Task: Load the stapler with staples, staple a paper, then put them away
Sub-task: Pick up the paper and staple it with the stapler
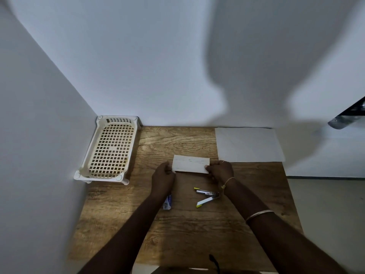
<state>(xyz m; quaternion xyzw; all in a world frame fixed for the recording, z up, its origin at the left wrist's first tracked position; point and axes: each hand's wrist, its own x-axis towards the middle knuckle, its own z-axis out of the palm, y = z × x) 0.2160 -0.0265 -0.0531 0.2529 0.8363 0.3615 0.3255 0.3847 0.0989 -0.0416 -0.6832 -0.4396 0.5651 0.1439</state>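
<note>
- You're holding a small folded paper (190,163) by its two short ends, out over the middle of the wooden table (177,230).
- Your left hand (163,177) is pinching the paper's left end, with the fingers curled in around the edge.
- Your right hand (221,171) is doing the same on the right end, thumb on top at the near corner.
- Can't tell whether the paper is lying flat on the wood or hovering just off it.
- The stapler (207,196) is lying on the table just near of your right hand, between your forearms. Nobody's touching it. It's sitting swung open, the two arms joined at the right end and spreading out toward the left, both with yellow tips.
- A small blue-and-white box (167,201) is peeking out beside your left wrist, and your forearm is partly covering it.
- A cream plastic basket (110,149) is sitting in the far left corner against the wall.
- A big white sheet (248,144) is lying flat at the far right of the table, well apart from the stapler.
</note>
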